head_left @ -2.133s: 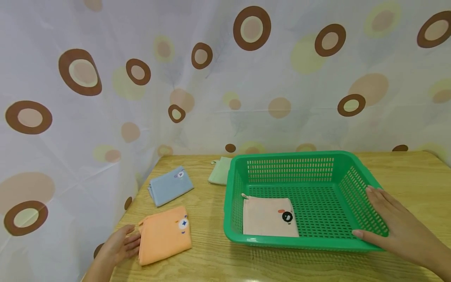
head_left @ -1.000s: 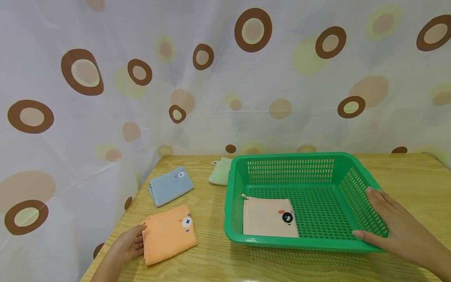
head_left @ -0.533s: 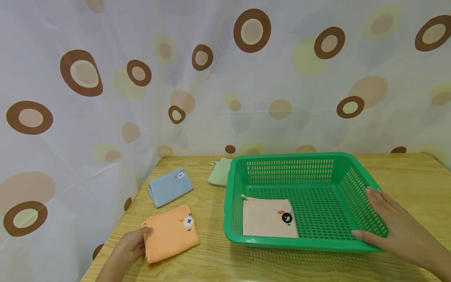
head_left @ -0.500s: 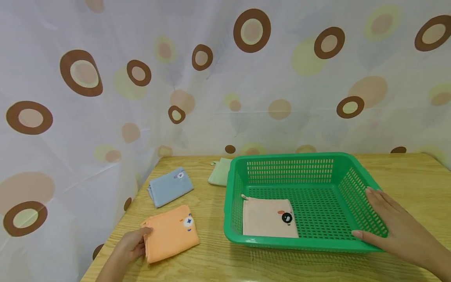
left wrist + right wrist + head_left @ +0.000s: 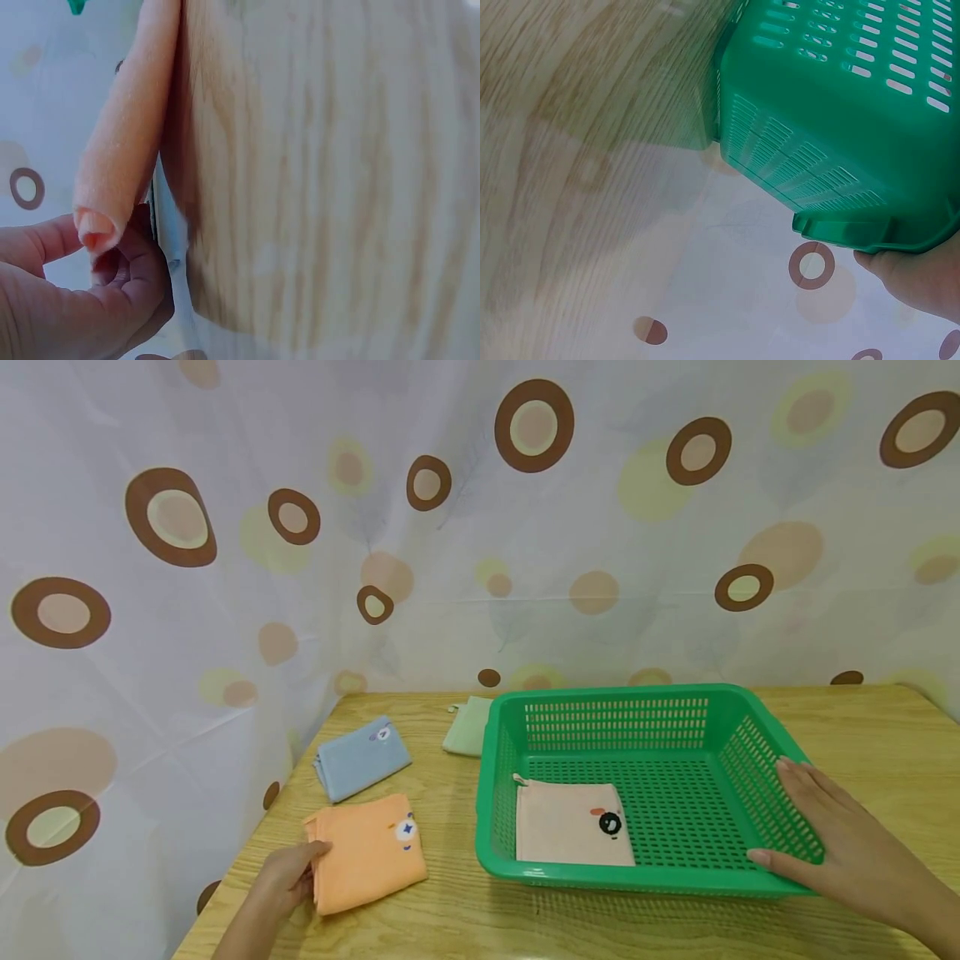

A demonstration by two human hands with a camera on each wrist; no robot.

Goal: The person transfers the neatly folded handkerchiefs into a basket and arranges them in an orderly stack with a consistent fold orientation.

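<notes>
One left hand (image 5: 283,875): we pinch the 9 o'clock edge of the orange hand towel (image 5: 371,860) between thumb and curled fingers.
Orange hand towel: folded and near-square, about 3 o'clock from our left hand, much the nearer of our two; we cannot tell a long axis, nor whether all of it rests on the wooden table (image 5: 442,918).
Blue hand towel (image 5: 360,762): folded, just beyond it at 12 o'clock.
Light green hand towel (image 5: 467,733): farther off towards 1 o'clock, partly hidden by the green plastic basket (image 5: 637,877).
Pink hand towel (image 5: 562,831): flat inside, towards 8 o'clock.
Basket's place: between 2 and 3 o'clock from the orange towel, well apart.
Right hand (image 5: 843,839): spread wide at the basket's 4 o'clock corner, fingers straight.
</notes>
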